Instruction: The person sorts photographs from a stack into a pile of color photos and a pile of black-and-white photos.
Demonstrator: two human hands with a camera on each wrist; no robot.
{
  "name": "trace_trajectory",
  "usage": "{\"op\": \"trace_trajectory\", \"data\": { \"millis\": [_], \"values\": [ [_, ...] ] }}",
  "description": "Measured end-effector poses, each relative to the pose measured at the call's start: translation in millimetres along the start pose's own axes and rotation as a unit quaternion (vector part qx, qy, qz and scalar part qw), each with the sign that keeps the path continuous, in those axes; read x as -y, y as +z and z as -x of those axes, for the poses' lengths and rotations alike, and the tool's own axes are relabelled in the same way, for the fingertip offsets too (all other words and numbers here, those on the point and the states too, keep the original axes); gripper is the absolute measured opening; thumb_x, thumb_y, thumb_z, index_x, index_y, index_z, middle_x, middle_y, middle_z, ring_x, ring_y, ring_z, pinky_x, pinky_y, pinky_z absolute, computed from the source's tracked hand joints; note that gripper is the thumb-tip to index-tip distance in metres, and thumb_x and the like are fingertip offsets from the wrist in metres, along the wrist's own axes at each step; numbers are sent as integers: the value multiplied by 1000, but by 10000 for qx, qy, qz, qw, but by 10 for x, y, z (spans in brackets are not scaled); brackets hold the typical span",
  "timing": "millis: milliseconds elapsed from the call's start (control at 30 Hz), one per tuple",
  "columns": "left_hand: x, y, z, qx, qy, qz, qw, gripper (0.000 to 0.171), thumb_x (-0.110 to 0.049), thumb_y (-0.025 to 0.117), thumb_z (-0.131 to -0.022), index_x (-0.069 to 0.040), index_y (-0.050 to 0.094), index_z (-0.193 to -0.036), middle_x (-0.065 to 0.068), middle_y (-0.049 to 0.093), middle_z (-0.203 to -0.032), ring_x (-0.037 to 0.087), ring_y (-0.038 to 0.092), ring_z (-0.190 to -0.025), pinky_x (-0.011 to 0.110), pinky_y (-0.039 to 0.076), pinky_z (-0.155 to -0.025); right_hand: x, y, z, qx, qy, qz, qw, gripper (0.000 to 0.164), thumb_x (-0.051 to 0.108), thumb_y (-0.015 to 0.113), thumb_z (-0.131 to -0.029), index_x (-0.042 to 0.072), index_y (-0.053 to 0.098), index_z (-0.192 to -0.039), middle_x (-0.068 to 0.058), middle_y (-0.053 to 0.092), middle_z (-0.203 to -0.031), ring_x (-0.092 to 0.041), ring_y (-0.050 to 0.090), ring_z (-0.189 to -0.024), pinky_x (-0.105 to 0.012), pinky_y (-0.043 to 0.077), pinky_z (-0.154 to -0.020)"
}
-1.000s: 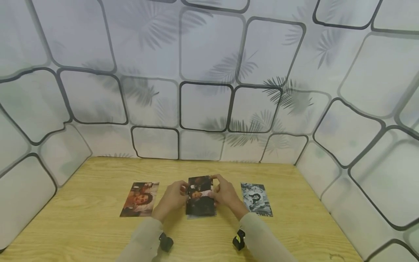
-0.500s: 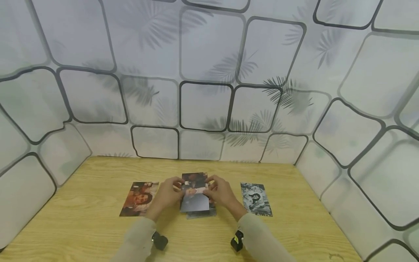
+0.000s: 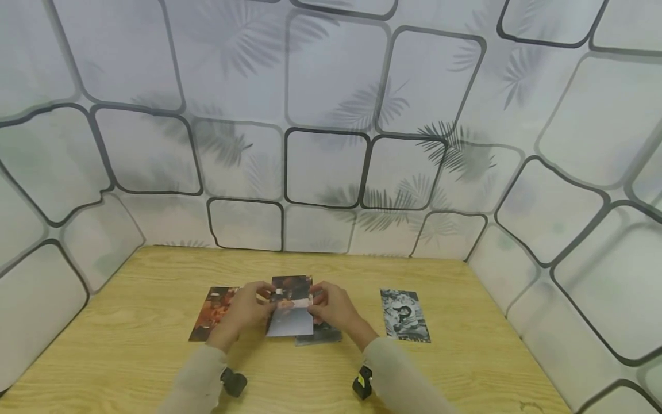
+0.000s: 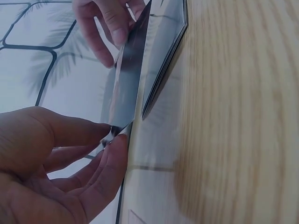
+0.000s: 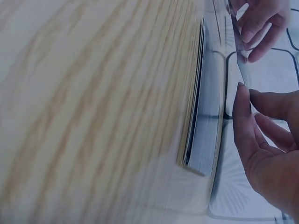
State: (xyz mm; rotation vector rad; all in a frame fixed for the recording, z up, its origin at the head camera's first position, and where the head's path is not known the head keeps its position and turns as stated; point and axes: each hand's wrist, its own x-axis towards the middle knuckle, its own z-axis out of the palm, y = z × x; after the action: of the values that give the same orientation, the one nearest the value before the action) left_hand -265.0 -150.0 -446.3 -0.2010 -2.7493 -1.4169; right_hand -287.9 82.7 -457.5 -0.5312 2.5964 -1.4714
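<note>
Between both hands a glossy photo print [image 3: 291, 323] is held by its side edges, with light glaring off its lower half. My left hand [image 3: 249, 309] pinches the left edge between thumb and fingers, and my right hand [image 3: 335, 306] pinches the right edge. Below and to the right lies a stack of photo prints [image 3: 327, 336], partly covered by the held one. In the left wrist view the held print [image 4: 131, 77] is raised above the stack [image 4: 166, 56], apart from it. The right wrist view shows the stack's layered edges [image 5: 194, 102] on the table.
A reddish portrait photo [image 3: 211, 315] lies flat on the left, partly hidden by my left hand. To the right lies a black-and-white photo [image 3: 405, 314]. The wood-grain table [image 3: 465, 356] meets a patterned curtain [image 3: 326, 167] at the back and sides.
Both hands have lifted the top photo off the stack and carried it left, which uncovers more of the stack. The left hand now covers part of the reddish photo.
</note>
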Motion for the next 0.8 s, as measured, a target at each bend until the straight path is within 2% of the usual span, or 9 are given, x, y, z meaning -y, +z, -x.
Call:
{"op": "trace_trajectory", "data": {
  "millis": [267,467,567,800],
  "values": [
    [86,-177,68,49,-89,-196,9998,35,3,73,-87,6,67,-121,26,69,-111,33,73,-92,31,62,-59,64,194,-72,182,-164,-252,9994,37,-5,71,-91,-7,62,-127,-14,67,-95,-10,65,-64,-24,62,-57],
    [151,-348,111,78,-72,-627,9980,36,-2,74,-88,5,67,-123,25,71,-114,38,72,-100,37,62,-68,163,340,-127,300,-244,-312,9988,38,-6,71,-90,-9,61,-127,-15,67,-95,-16,69,-66,-24,62,-58],
    [190,-433,123,105,-75,-702,9975,36,-1,73,-88,7,66,-122,26,70,-114,40,71,-103,42,63,-75,234,420,-149,301,-232,-160,9991,38,-4,72,-90,-8,62,-127,-14,68,-96,-20,72,-67,-24,62,-58],
    [314,-596,102,79,165,-1065,9941,34,1,73,-86,10,67,-119,29,71,-113,40,70,-101,53,60,-86,387,591,-194,330,-32,15,9994,39,-1,73,-91,-4,63,-129,-10,68,-95,-14,70,-68,-22,60,-58]
  ]
}}
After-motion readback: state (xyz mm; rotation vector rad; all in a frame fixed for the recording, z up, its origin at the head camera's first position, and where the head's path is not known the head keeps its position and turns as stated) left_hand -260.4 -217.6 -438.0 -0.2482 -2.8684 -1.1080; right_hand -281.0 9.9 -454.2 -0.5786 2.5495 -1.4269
